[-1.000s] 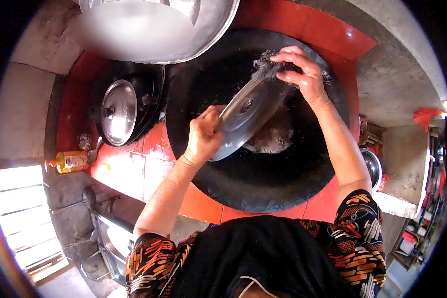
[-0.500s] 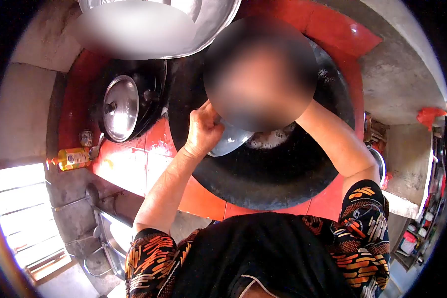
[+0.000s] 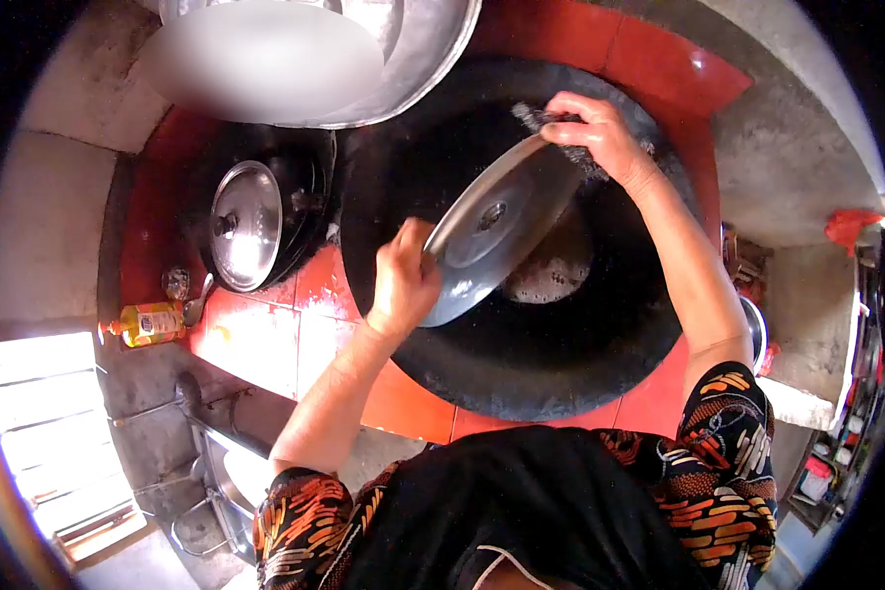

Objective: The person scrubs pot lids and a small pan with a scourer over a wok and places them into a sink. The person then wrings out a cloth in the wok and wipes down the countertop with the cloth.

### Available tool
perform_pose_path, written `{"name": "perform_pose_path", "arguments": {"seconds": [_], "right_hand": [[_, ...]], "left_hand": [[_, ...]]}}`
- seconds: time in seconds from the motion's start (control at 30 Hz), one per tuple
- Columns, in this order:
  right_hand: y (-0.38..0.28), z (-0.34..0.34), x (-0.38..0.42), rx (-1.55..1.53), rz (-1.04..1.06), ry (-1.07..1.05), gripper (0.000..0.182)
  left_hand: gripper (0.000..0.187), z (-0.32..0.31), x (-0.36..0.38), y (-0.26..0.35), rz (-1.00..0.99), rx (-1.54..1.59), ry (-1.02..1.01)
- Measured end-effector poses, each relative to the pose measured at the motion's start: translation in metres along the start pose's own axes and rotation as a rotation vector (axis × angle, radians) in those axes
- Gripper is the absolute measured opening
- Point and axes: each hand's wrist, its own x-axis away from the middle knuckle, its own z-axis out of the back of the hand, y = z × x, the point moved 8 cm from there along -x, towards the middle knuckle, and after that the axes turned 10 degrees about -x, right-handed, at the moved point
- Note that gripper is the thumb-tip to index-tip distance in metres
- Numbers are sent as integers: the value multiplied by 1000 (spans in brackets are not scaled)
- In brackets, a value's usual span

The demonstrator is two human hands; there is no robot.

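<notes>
A round pot lid (image 3: pixel 501 221) is held tilted over a very large black wok (image 3: pixel 521 379). My left hand (image 3: pixel 405 280) is closed on the lid's left rim. In my right hand (image 3: pixel 600 138) is a dark grey, mesh-like scouring pad (image 3: pixel 533 118), which sticks out past the fingers and touches the lid's upper right rim. Foamy, cloudy water (image 3: pixel 553 270) lies in the bottom of the wok, partly hidden behind the lid.
A smaller dark pan with a shiny lid (image 3: pixel 246 226) sits left on the red tiled stove (image 3: pixel 256 329). Beside it are a yellow dish soap bottle (image 3: pixel 149 324), a spoon (image 3: pixel 200 300) and a small glass (image 3: pixel 176 283). A big metal lid (image 3: pixel 428 74) stands at the back.
A blur that covered my right hand and most of the lid is gone, so both now show. My left hand stays at the lid's rim, nearly in place.
</notes>
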Motion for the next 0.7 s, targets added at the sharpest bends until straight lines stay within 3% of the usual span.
{"name": "perform_pose_path", "arguments": {"seconds": [0.03, 0.1, 0.17, 0.23, 0.33, 0.43, 0.47, 0.57, 0.6, 0.7], "right_hand": [[-26, -17, 3, -12, 19, -22, 22], [-81, -58, 13, 259, 390, -139, 22], [-84, -69, 15, 348, 429, -163, 26], [-59, -51, 11, 81, 290, -184, 22], [-40, -37, 9, 33, 308, -175, 22], [-19, -25, -4, -214, 33, -178, 16], [-24, -32, -5, -197, 64, -195, 12], [-75, -84, 4, 86, 423, -307, 15], [-78, -93, 6, 172, 406, -285, 16], [-67, -87, -3, -18, 348, -360, 14]], "left_hand": [[22, -2, -12, 7, 18, -74, -53], [16, -8, -36, 40, -114, -95, -109], [15, -12, -38, 45, -166, -78, -61], [19, -8, -36, 40, -216, -19, -21], [20, -16, -34, 31, -205, 33, -31], [18, -14, -39, 32, -164, 24, -52], [17, -13, -39, 30, -132, 10, -62], [13, -23, -34, 19, -112, -154, -92], [10, -21, -31, 16, -48, -111, -112], [15, -6, -29, 23, -139, -12, -4]]}}
